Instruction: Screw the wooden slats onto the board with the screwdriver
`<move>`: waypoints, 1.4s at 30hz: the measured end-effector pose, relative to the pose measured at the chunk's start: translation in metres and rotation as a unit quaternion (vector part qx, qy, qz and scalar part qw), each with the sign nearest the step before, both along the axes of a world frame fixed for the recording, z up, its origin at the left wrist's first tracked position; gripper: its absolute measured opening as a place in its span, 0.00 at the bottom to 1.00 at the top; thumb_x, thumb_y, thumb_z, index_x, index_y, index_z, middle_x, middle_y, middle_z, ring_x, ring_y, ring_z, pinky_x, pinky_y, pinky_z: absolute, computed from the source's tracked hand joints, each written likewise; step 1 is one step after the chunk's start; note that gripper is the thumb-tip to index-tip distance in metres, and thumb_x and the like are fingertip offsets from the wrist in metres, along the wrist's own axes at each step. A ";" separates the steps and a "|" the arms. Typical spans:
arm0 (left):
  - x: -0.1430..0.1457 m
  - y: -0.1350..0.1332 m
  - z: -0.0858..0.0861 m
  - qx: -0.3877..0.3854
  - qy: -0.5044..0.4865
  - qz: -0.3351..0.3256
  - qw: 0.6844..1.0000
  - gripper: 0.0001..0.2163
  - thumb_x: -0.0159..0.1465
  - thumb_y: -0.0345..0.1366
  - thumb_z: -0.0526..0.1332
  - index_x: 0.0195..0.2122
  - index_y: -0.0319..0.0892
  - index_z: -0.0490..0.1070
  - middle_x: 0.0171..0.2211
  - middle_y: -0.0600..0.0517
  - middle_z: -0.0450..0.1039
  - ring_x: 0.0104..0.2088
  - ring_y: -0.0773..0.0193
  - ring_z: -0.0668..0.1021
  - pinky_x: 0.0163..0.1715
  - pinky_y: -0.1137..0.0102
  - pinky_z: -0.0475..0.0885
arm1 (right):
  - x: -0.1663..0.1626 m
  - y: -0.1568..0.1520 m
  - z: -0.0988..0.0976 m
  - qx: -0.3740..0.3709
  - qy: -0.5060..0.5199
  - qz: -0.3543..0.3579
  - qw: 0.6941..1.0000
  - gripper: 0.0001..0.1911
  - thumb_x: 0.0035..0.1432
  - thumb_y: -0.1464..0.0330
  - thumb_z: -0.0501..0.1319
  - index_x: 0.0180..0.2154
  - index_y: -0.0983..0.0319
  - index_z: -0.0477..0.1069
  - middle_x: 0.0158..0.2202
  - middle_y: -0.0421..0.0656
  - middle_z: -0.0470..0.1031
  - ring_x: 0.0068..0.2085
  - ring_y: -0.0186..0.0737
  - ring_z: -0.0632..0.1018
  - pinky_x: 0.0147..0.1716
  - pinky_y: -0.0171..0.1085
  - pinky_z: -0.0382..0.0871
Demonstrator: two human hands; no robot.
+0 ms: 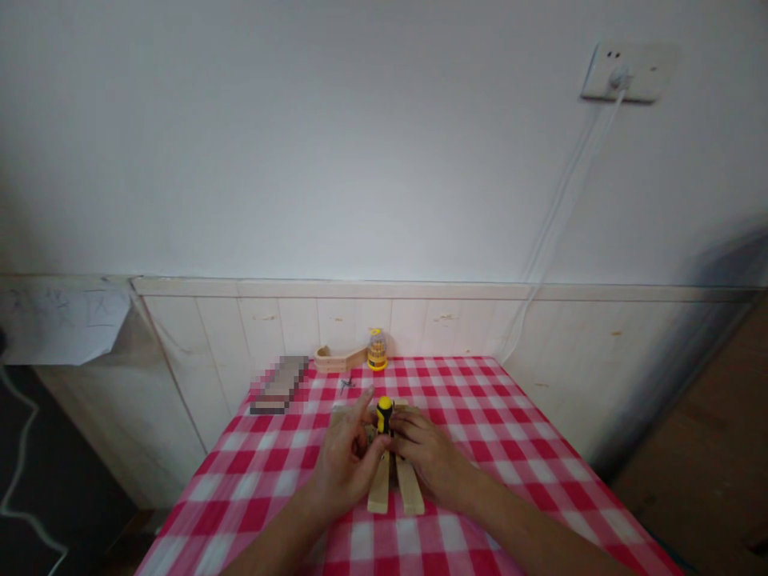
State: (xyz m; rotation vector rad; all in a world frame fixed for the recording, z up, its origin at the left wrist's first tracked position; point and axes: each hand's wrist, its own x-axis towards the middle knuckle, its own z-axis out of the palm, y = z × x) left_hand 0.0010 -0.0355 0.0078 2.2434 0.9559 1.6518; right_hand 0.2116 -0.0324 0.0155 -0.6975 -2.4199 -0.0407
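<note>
A small wooden assembly of pale slats (pixel 410 486) lies on the red-and-white checked tablecloth (pixel 498 416), in the middle. A yellow-and-black screwdriver (pixel 384 413) stands upright over its far end. My right hand (pixel 427 452) is closed round the screwdriver's lower part and rests on the wood. My left hand (pixel 345 464) lies against the wood's left side, thumb pressed to it, index finger stretched forward toward the screwdriver's handle.
At the table's far edge stand a yellow jar of screwdriver bits (pixel 377 350), a curved wooden piece (pixel 337 359) and a blurred box (pixel 279 385). A few small dark screws (pixel 346 385) lie near them. A white cable (pixel 561 204) hangs from a wall socket (pixel 624 74).
</note>
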 end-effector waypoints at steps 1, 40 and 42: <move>0.000 0.000 0.001 0.005 0.001 0.000 1.000 0.33 0.73 0.36 0.60 0.75 0.46 0.47 0.23 0.61 0.65 0.22 0.67 0.69 0.26 0.73 0.68 | 0.000 0.000 0.000 -0.002 -0.001 0.001 1.000 0.16 0.71 0.67 0.62 0.57 0.58 0.74 0.57 0.53 0.78 0.63 0.50 0.74 0.64 0.56 0.69; -0.004 -0.002 0.013 0.038 0.010 -0.031 0.999 0.22 0.71 0.34 0.63 0.66 0.49 0.66 0.44 0.48 0.80 0.39 0.61 0.81 0.41 0.68 0.79 | -0.001 -0.002 0.003 -0.004 -0.001 0.000 1.000 0.16 0.71 0.67 0.61 0.58 0.60 0.74 0.58 0.53 0.77 0.64 0.50 0.72 0.65 0.54 0.69; -0.004 -0.003 0.014 0.042 0.007 -0.034 0.999 0.22 0.71 0.34 0.62 0.66 0.49 0.66 0.45 0.48 0.80 0.38 0.61 0.81 0.40 0.68 0.79 | -0.001 -0.002 0.002 -0.002 -0.002 -0.003 1.000 0.16 0.72 0.67 0.61 0.58 0.60 0.74 0.58 0.53 0.77 0.64 0.50 0.72 0.64 0.54 0.69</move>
